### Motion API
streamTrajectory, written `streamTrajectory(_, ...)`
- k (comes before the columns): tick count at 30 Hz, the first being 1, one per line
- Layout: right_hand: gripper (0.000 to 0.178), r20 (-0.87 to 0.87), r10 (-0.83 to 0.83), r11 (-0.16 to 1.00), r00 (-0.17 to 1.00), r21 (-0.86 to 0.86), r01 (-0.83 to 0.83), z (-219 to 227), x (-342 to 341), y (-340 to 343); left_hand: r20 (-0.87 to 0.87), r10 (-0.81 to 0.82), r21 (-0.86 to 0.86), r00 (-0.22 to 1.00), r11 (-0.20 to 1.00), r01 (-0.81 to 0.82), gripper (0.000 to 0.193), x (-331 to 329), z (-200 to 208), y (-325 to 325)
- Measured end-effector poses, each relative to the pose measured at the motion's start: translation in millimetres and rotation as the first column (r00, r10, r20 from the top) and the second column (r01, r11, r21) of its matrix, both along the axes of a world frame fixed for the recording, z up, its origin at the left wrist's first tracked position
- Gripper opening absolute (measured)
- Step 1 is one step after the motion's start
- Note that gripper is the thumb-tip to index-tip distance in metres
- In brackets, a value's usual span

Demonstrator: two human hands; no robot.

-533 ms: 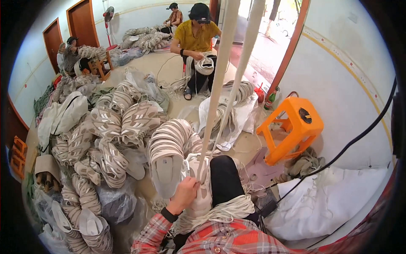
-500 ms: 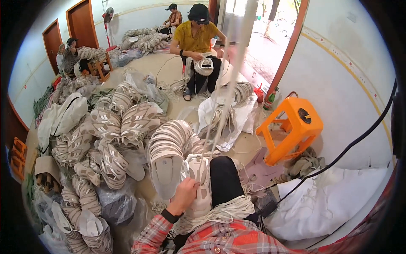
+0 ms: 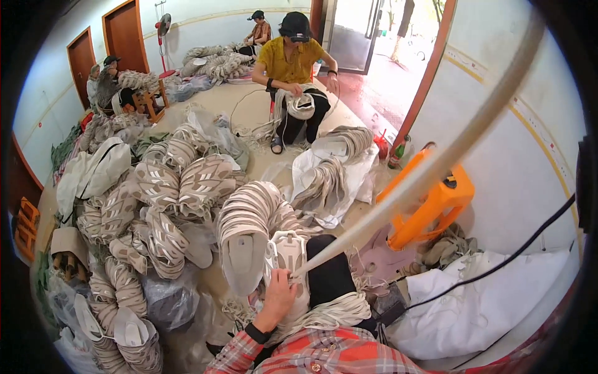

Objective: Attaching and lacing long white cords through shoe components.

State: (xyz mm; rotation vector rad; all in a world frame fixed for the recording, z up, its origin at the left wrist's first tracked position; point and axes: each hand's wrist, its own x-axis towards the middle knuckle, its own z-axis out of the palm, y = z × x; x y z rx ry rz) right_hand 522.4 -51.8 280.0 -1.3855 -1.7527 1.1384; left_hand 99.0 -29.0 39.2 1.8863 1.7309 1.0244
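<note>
On my lap rests a pale beige shoe upper [image 3: 287,248], toe pointing toward me. My left hand [image 3: 279,294] pinches it near its lace opening, fingers curled and closed. From that opening a cream shoelace [image 3: 398,198] runs taut up to the upper right, large and blurred close to the camera. My right hand is out of view, so its grip on the lace is hidden. A loose bundle of cream laces [image 3: 336,311] lies across my thighs, by my left wrist.
Left of my knee stands a curved stack of nested shoe uppers [image 3: 252,202]; more stacks [image 3: 159,187] pile up further left. An orange stool [image 3: 436,206] and white sacking [image 3: 461,311] are at right, crossed by a black cable [image 3: 498,262]. A seated co-worker [image 3: 293,68] faces me.
The shoelace has swung from nearly upright to a long slant toward the upper right. My left hand stays on the shoe upper, slightly lower. The co-worker's hands have shifted.
</note>
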Motion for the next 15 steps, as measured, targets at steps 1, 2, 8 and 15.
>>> streamTrajectory(1,0.022,0.010,-0.020,1.000,1.000,0.002,0.020,1.3,5.2,-7.8,-0.001,-0.005,-0.053,1.000,0.999,0.005,0.036,1.3,-0.2,-2.6)
streamTrajectory(2,0.022,0.017,-0.042,0.999,0.999,0.004,0.042,1.2,9.9,-15.5,0.001,0.001,-0.047,1.000,0.999,-0.001,0.036,1.5,0.5,-3.5)
streamTrajectory(8,0.022,0.048,-0.177,0.983,0.983,-0.031,0.179,-12.6,34.0,-53.4,0.144,-0.108,0.071,0.984,0.993,0.099,0.010,-28.0,19.3,26.6)
streamTrajectory(15,0.022,0.098,-0.359,0.926,0.928,-0.085,0.367,-22.7,42.4,-83.0,0.991,-0.032,0.056,0.129,0.980,-0.191,0.031,-159.5,192.1,5.7)
